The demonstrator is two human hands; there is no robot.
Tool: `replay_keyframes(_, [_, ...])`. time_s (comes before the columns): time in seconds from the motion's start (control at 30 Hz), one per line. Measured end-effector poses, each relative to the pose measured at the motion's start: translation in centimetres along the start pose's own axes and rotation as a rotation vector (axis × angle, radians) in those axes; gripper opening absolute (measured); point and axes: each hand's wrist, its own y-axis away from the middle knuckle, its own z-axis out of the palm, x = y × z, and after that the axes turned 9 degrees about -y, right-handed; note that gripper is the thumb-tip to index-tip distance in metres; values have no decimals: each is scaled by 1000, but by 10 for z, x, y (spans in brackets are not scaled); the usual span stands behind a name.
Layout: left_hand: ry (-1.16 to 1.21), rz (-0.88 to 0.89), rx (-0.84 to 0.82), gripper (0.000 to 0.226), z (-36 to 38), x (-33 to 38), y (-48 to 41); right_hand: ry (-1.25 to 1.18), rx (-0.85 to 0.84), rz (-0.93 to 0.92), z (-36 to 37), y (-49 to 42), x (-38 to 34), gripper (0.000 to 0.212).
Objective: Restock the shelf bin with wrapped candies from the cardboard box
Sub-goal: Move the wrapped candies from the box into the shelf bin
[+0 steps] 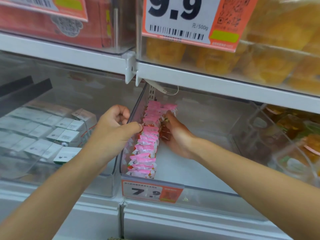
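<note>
A row of pink-and-white wrapped candies (146, 144) stands on edge along the left wall of a clear plastic shelf bin (199, 190). My left hand (114, 129) rests on the bin's left wall, thumb touching the top of the row, fingers curled. My right hand (174, 135) is inside the bin, pressed flat against the right side of the row, with a few candies under its fingers near the back. The rest of the bin floor is bare white. The cardboard box is not in view.
A 7.9 price tag (152, 192) hangs on the bin front. The neighbouring left bin holds several small white boxes (52, 134). On the right is a bin of orange snacks (297, 134). The upper shelf edge (207, 78) overhangs closely, with a 9.9 tag (187, 19).
</note>
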Motion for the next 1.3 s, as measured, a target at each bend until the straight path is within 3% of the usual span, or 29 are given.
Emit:
replay_keyframes(0.1, [0, 1, 7, 27, 0, 0, 0, 81, -66, -41, 15, 8, 1, 52])
replay_keyframes(0.2, [-3, 8, 5, 27, 0, 0, 0, 101, -48, -59, 15, 7, 8, 72])
replay_keyframes(0.3, [-4, 1, 1, 27, -1, -1, -1, -43, -143, -37, 10, 11, 8, 38])
replay_keyframes(0.37, [12, -5, -1, 27, -1, -1, 0, 14, -189, -55, 8, 14, 6, 30])
replay_keyframes(0.4, [12, -6, -2, 27, 0, -1, 0, 69, -173, -80, 6, 16, 4, 32])
replay_keyframes(0.5, [-10, -6, -7, 28, -1, 0, 1, 265, -147, -90, -3, 18, 3, 76])
replay_keyframes(0.63, [-12, -13, -10, 27, -1, 2, 2, 207, -325, -42, -4, 22, 9, 80])
replay_keyframes(0.73, [-12, -14, -7, 26, -1, 2, 2, 237, -358, -29, 6, 20, 12, 99])
replay_keyframes(0.83, [-9, -13, -7, 27, -2, 2, 2, 295, -361, -29, 1, 22, 12, 92])
replay_keyframes(0.9, [-5, -13, -10, 27, -1, 2, 2, 324, -253, -61, -5, 27, 4, 76])
replay_keyframes(1.0, [-8, -13, -14, 27, -2, 1, 1, 412, 156, -259, -13, 23, -9, 20])
replay_keyframes(1.03, [-9, -11, -14, 27, -2, 1, 1, 473, 275, -288, -16, 19, -12, 16])
replay_keyframes(1.13, [-16, -5, -8, 27, -2, 0, 1, 610, 338, -169, -24, -3, -11, 78])
replay_keyframes(1.17, [-13, -2, -6, 27, -2, -1, 1, 645, 351, -146, -24, -11, -8, 86])
replay_keyframes(1.3, [-12, 9, -3, 27, -2, -2, 0, 615, 409, -222, -20, -35, 3, 60])
